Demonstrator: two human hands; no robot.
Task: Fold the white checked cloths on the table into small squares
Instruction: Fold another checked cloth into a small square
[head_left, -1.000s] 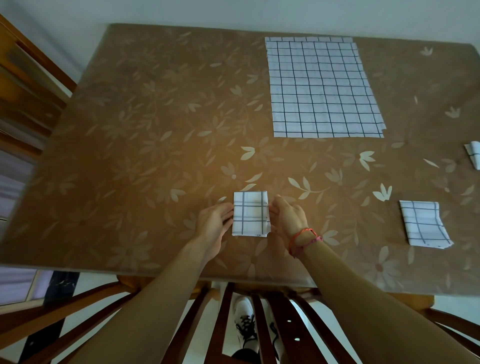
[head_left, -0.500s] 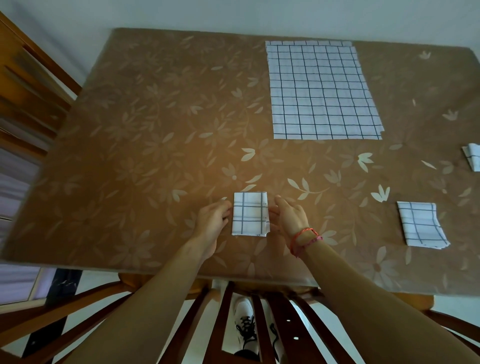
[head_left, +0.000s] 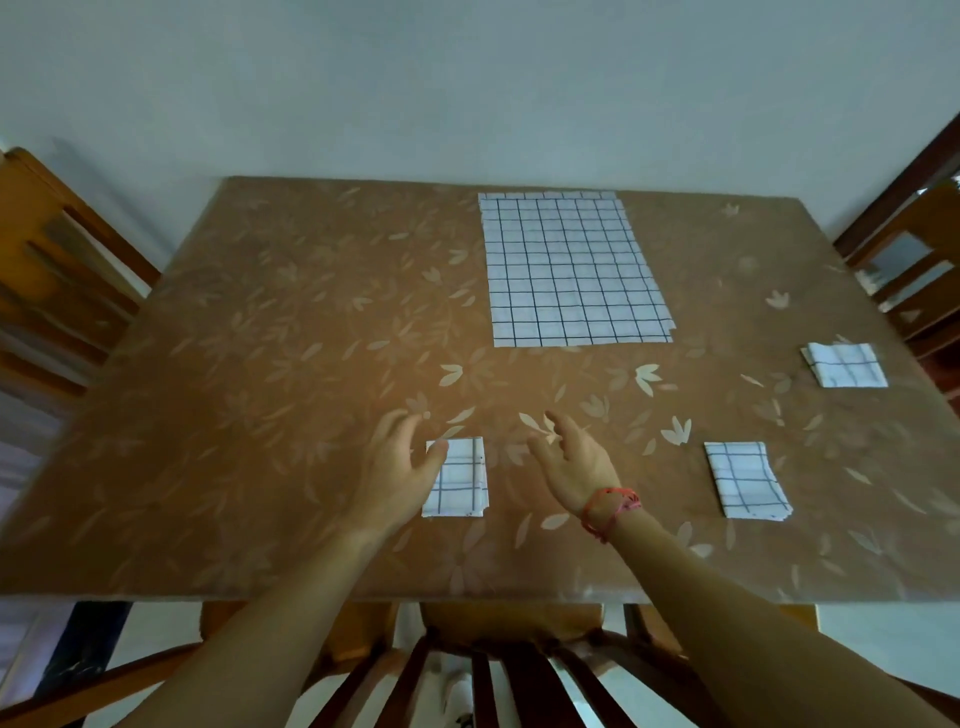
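Likely next: flat unfolded white checked cloth (head_left: 571, 270) at 12 o'clock on brown floral worktop (head_left: 260, 364), long axis 12-to-6. Right grip (head_left: 576, 462) nearer yet well apart, fingers spread, empty. Left grip (head_left: 400, 467) relaxed, empty, overlapping small folded checked square (head_left: 462, 483) at 6 o'clock.

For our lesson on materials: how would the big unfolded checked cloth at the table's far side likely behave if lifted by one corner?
The unfolded cloth lies flat and thin, so it would probably droop limply and feel light. On the glossy table it may slide or bunch if pushed.
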